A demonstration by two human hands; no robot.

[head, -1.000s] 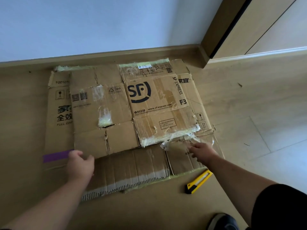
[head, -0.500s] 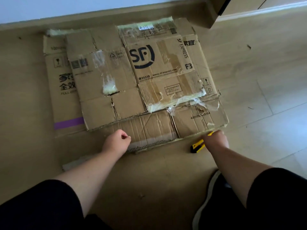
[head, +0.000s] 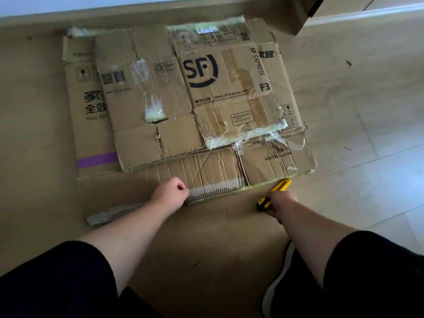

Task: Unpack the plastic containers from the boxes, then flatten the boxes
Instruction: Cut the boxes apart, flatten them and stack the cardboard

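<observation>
A wood-grain floor fills the view from a head-worn camera looking down. A baseboard runs across the far edge, and a door frame corner juts in at the upper right. Bare floor lies open to the right of the cardboard and in front of it, toward the person.

A stack of flattened cardboard boxes lies flat on the floor, its far edge near the baseboard. The stack is roughly rectangular and slightly skewed, its long side running left to right. The largest sheet is at the bottom, with a purple stripe near its left front. On top sit a plain brown sheet on the left and an SF Express box on the right, its printed logo upright to the viewer and tilted a little clockwise. Crumpled clear tape clings along that box's near edge. The cardboard is creased, torn and shows corrugated ridges at the front edge.

The left hand is curled, its fingers closed at the front edge of the bottom sheet; whether it pinches the cardboard cannot be told. The right hand grips a yellow and black utility knife, whose long body points away and to the right, its tip beside the stack's front edge. Both forearms are bare below dark sleeves. A dark shoe with a white sole shows at the bottom.
</observation>
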